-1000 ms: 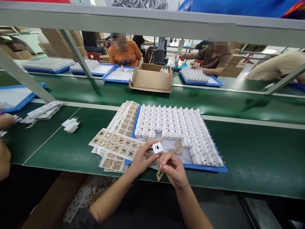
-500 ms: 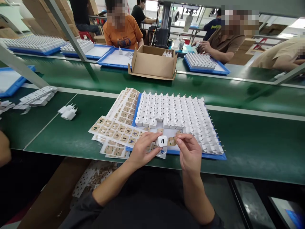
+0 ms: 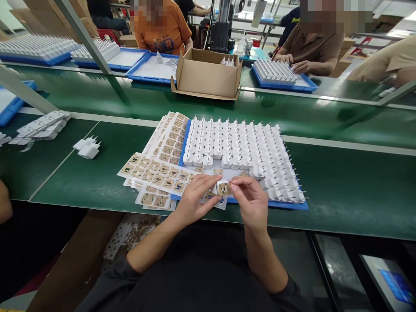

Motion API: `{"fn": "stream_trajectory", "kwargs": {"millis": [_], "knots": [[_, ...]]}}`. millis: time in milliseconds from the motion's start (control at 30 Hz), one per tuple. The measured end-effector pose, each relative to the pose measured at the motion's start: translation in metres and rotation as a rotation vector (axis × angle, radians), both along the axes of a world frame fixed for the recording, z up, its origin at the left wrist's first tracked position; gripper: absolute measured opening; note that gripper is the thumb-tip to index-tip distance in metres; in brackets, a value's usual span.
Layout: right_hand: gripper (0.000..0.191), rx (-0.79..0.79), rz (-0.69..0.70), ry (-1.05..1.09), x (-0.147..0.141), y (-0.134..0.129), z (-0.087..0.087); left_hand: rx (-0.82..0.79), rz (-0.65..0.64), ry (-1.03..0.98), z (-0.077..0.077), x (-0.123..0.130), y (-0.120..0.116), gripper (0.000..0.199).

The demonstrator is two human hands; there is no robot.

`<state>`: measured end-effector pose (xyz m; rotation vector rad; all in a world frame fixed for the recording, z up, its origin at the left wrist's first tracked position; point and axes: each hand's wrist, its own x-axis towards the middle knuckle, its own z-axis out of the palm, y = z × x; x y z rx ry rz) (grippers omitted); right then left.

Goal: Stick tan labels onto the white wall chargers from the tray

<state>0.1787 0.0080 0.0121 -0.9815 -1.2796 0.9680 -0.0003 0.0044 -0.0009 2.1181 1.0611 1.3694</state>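
Between thumb and fingers, my left hand [image 3: 194,200] grips a white plug charger [image 3: 216,189], its port face turned toward me. A tan sticker [image 3: 224,188] with a cut-out lies against that face. My right hand [image 3: 252,200] pinches the sticker's right edge. Below and beyond both hands is a blue tray [image 3: 292,205] with rows of white chargers [image 3: 237,138], pins upward. Sheets of tan stickers [image 3: 159,175] overlap the tray's left side, some partly behind my left hand.
Loose chargers [image 3: 87,147] lie left on the green bench [image 3: 341,186]. An open cardboard box [image 3: 208,76] stands across the bench between more blue trays [image 3: 156,77]. Co-workers sit opposite; one person's hands [image 3: 300,66] are at a charger tray. A slanted metal post [image 3: 82,37] rises at left.
My right hand has moved left, bringing the tan sticker from beside the charger onto its port face. My left hand still holds the charger. The view has shifted slightly.
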Motion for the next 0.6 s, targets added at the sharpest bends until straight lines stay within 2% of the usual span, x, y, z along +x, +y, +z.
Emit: {"fn": "stream_trajectory", "kwargs": {"millis": [233,600], "knots": [[0.006,0.002,-0.017,-0.05,-0.002,-0.002,0.0,-0.025,0.008,0.019,0.0,-0.001,0.0,0.047],[0.009,0.057,-0.153,-0.217,-0.014,-0.004,-0.001,-0.032,0.039,0.034,0.001,-0.001,-0.001,0.042]]}}
